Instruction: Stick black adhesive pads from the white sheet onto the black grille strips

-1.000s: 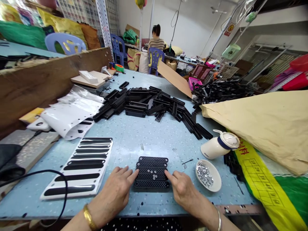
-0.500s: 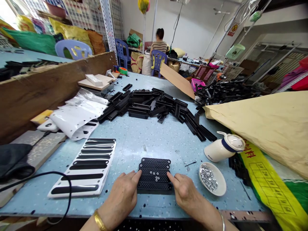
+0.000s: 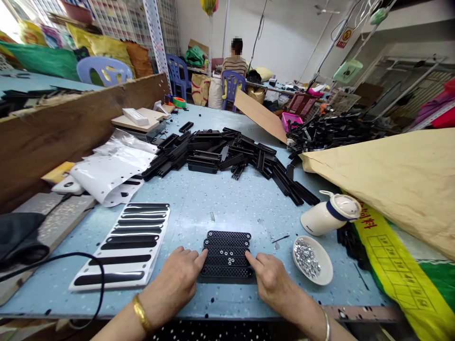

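Note:
Several black textured plastic strips (image 3: 227, 261) lie side by side in front of me, making a small block. Small silver nuts (image 3: 229, 260) rest loose on the middle strips, and others sit at the ends of the far strips. My left hand (image 3: 182, 273) is closed at the block's left end, its index fingertip on the end of a middle strip. At the opposite end, my right hand (image 3: 270, 274) is closed too, with its index fingertip on the strip's end. Both thumbs are mostly hidden. To the right, a white bowl (image 3: 327, 273) contains many such nuts.
A heap of black plastic strips (image 3: 220, 154) spans the table's middle. White sheets with black adhesive strips (image 3: 124, 246) lie left, near a black cable (image 3: 102, 289). A cream bottle (image 3: 322, 219) stands beyond the bowl. A person (image 3: 234, 64) sits at the back.
The view has shifted slightly. Both hands keep their index fingertips at the ends of the strips, and the left wrist has swung a little to the left. The nuts stay in place.

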Motion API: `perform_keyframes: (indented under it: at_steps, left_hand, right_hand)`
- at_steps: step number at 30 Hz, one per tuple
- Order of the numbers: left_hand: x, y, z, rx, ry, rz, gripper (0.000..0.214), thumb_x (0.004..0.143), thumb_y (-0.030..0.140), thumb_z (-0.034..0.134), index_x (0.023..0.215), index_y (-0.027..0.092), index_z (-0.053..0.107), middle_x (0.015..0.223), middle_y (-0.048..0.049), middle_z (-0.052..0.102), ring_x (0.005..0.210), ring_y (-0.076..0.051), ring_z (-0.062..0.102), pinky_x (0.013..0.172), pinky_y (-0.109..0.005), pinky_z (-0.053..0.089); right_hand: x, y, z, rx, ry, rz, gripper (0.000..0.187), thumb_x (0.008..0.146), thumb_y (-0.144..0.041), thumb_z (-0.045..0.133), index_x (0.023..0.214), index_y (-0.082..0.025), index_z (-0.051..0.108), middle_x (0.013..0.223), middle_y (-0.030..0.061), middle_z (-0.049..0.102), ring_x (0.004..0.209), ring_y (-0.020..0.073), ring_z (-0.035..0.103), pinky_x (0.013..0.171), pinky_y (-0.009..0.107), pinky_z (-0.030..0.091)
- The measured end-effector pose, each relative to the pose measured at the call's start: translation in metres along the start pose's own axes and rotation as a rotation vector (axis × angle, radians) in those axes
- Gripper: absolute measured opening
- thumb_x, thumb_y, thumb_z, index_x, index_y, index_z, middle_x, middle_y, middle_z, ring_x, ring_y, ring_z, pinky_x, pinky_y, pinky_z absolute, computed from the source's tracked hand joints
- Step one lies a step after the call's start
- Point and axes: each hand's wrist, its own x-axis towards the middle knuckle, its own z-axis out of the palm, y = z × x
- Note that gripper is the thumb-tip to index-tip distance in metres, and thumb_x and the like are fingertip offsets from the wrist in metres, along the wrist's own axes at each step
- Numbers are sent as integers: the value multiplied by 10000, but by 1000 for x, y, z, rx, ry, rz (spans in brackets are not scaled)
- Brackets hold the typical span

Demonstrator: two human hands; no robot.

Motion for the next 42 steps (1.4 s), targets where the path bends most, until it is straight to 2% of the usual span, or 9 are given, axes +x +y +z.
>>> perform_keyframes:
  at_steps: [5,11,16,21,24,30,34,37,42]
  left_hand:
    - [9,-22,-22,-42,-138,71,612,675,-71,408,1170,196,650,785,-70,688,692,-237,627,659,-355,493]
    - [12,-36,-23,-224,-44,117,530,695,-46,446,1066,250,684,743,-22,667,722,-193,625,699,-292,472]
    - [8,-33,-15,-240,17,122,501,731,-18,465,1120,230,660,755,-33,667,734,-199,619,749,-336,481]
    - [-1,-28,-9,-205,138,59,481,794,3,396,1149,215,641,748,-40,645,693,-195,596,689,-342,486]
    - [1,-17,-9,-138,194,51,470,812,16,375,1185,171,613,733,-52,636,662,-210,584,673,-388,492]
    - [24,12,-7,-47,51,65,490,771,11,402,1221,92,581,748,-98,700,638,-228,637,645,-401,514]
    - [26,18,-9,-36,-39,83,470,764,4,426,1153,176,625,736,-68,697,626,-220,643,614,-366,504]
    - [15,14,-8,-40,-33,78,472,766,-1,420,1156,181,615,751,-62,696,630,-221,642,618,-375,514]
    - [-1,13,1,-78,96,88,522,766,-7,405,1246,144,544,780,-76,692,668,-225,642,650,-406,530]
  right_hand:
    - [-3,1,3,37,16,16,597,755,66,325,1306,-12,540,747,110,592,677,215,521,573,346,483]
    - [-4,-2,4,30,24,15,586,763,61,319,1305,-5,532,740,109,592,668,221,524,554,351,483]
    - [-4,0,6,55,43,26,530,818,38,314,1292,-13,546,734,104,594,640,206,527,552,337,476]
    - [7,0,-2,164,89,118,412,901,-25,338,1207,-23,614,719,92,588,618,190,548,572,327,479]
    - [17,-7,-10,137,42,96,450,894,-16,324,1242,-54,607,731,92,588,619,196,548,565,327,468]
    - [36,-20,-15,2,-122,39,553,820,10,364,1344,-76,520,793,103,621,639,191,537,594,324,463]
    - [35,-19,-13,5,-139,25,503,816,-3,394,1270,-113,581,761,79,614,622,179,525,575,301,434]
    - [26,-16,-11,3,-83,29,479,824,0,382,1243,-95,595,786,97,619,655,197,539,586,320,440]
    - [17,-17,-11,-5,-12,50,488,827,11,357,1253,-61,583,784,112,622,661,210,551,576,333,446]
